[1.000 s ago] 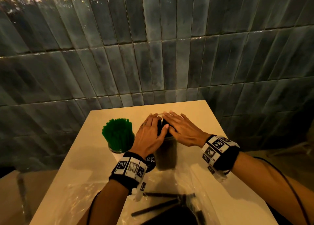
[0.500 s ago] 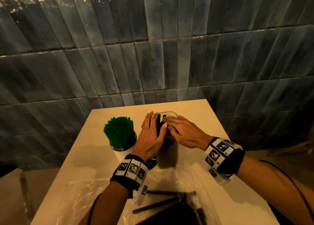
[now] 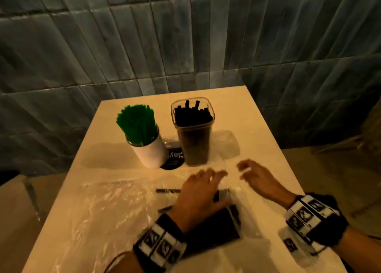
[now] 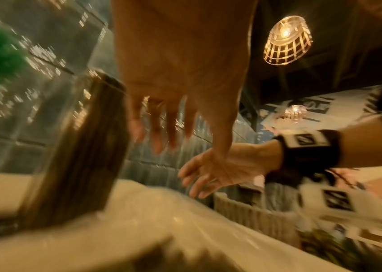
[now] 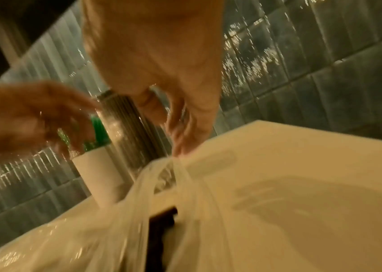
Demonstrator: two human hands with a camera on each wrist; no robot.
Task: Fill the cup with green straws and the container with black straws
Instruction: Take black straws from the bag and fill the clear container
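A white cup [image 3: 149,152] packed with green straws [image 3: 137,123] stands at the table's far left. Beside it on the right, a clear container [image 3: 193,140] holds black straws [image 3: 191,114]. Both hands are nearer me, over a clear plastic bag [image 3: 115,206] with dark black straws [image 3: 214,229] inside. My left hand [image 3: 214,174] hovers over the bag with fingers spread and holds nothing. My right hand [image 3: 243,169] pinches a lifted fold of the bag [image 5: 173,171] at its fingertips [image 5: 180,150]. The wrist views are blurred.
Two loose black straws [image 3: 168,190] lie in the bag left of my left hand. A black round label [image 3: 174,159] lies between the cup and the container. The tiled wall [image 3: 185,45] rises just behind the cream table [image 3: 257,149].
Both hands have left the top of the black-straw container and come back toward me to the plastic bag. The container's top now shows. My view has tipped down.
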